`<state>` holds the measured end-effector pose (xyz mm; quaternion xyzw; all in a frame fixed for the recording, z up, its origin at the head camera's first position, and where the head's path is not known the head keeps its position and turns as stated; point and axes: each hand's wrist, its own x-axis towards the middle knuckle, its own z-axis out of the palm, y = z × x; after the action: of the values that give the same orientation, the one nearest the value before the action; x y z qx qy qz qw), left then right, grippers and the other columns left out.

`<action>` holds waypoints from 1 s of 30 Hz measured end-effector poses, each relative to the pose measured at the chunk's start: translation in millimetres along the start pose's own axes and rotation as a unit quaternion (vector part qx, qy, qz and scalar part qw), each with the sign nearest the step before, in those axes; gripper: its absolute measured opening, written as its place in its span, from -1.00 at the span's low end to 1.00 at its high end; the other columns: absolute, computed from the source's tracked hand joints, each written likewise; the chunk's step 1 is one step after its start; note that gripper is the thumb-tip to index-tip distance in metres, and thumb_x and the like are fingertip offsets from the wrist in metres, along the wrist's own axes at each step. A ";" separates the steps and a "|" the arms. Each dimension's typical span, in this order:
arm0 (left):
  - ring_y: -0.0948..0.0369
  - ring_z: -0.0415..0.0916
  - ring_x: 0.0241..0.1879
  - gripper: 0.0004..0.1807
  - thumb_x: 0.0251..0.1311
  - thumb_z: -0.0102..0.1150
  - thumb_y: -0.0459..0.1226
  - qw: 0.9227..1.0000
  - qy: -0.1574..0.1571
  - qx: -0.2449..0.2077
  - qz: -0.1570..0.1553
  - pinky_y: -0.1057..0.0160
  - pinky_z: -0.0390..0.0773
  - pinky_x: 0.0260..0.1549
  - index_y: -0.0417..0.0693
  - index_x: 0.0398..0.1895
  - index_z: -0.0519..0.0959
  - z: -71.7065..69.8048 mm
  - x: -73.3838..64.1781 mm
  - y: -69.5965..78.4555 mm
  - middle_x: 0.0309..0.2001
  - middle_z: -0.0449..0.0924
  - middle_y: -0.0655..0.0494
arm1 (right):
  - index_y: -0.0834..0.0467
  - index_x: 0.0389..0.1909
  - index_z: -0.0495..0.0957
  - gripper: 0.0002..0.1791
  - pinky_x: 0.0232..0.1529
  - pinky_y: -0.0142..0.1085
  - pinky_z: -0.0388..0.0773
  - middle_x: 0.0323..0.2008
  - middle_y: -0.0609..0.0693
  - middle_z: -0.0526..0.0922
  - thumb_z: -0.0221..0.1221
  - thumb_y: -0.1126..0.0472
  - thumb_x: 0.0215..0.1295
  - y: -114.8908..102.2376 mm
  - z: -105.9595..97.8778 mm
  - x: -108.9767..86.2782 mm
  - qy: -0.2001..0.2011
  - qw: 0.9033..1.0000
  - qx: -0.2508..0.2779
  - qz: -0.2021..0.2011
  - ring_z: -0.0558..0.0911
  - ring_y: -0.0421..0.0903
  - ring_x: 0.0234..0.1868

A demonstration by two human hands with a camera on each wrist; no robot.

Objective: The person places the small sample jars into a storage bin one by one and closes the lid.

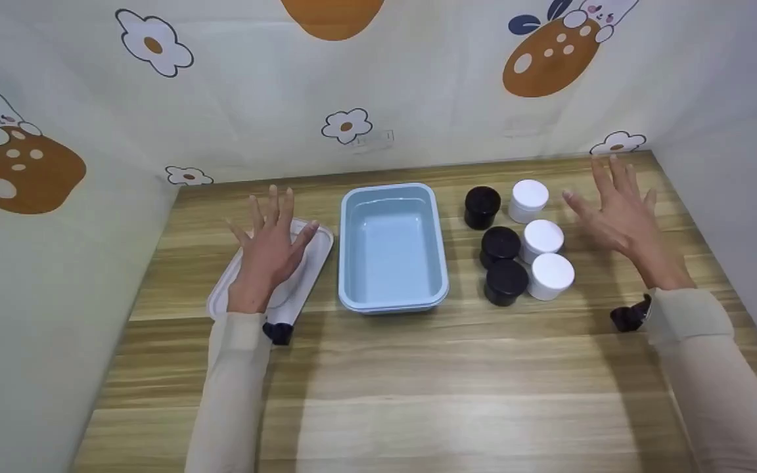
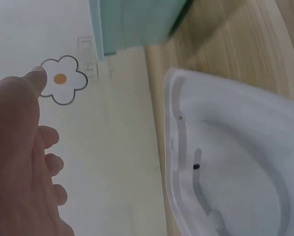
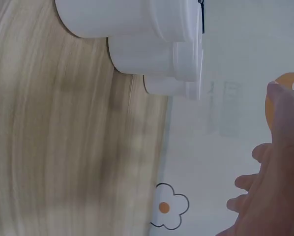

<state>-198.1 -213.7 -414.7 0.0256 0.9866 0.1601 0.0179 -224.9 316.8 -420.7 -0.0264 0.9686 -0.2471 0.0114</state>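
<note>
My left hand (image 1: 270,253) hovers over a white plastic lid (image 1: 316,256), fingers spread and holding nothing. In the left wrist view that lid (image 2: 240,147) lies on the wood with its raised rim showing. A light blue rectangular bin (image 1: 391,253) stands between the hands. My right hand (image 1: 618,213) is spread and bare, to the right of several small lidded jars. Three are white, the nearest a white jar (image 1: 551,276); three are black, the nearest a black jar (image 1: 506,282). White jars (image 3: 152,54) stand in a row in the right wrist view.
A wooden tabletop (image 1: 444,394) carries everything. Behind it hangs a pale wall covering (image 1: 418,79) printed with flowers and rabbits, which also closes off the left side. Dark wrist mounts (image 1: 278,333) sit at both cuffs.
</note>
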 end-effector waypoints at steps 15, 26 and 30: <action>-0.07 -0.05 0.59 -0.26 0.55 -0.33 0.13 0.959 -0.069 -0.276 -0.017 -0.04 -0.02 0.58 -0.11 0.59 0.02 27.3 -0.9 23.7 0.59 0.03 -0.15 | 0.09 0.57 0.08 -0.27 0.53 0.24 0.03 0.57 0.23 0.08 0.03 -0.10 0.51 14.1 19.3 -17.6 -0.032 0.966 0.256 -0.012 0.05 0.27 0.57; 0.06 0.34 0.41 -0.45 0.55 -0.16 -0.02 0.907 -0.068 -0.410 -0.064 0.07 0.26 0.48 -0.12 0.43 0.37 35.4 4.6 37.4 0.38 0.45 -0.10 | 0.22 0.44 0.31 -0.42 0.17 -0.59 0.46 0.30 -0.07 0.53 0.08 0.05 0.51 23.5 42.2 -24.4 -0.067 0.917 0.392 -0.033 0.50 -0.39 0.23; 0.06 0.44 0.29 -0.51 0.53 -0.11 -0.09 0.894 -0.066 -0.434 -0.089 0.03 0.35 0.41 -0.12 0.38 0.43 35.1 6.4 38.3 0.30 0.52 -0.11 | 0.27 0.40 0.34 -0.45 0.16 -0.54 0.50 0.27 -0.10 0.58 0.12 0.17 0.48 29.7 50.2 -21.4 -0.079 0.888 0.448 -0.065 0.54 -0.38 0.21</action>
<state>-201.2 -166.0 -436.0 -0.0620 0.8138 0.5679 0.1069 -203.1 320.0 -478.7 -0.1005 0.7471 -0.6519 0.0824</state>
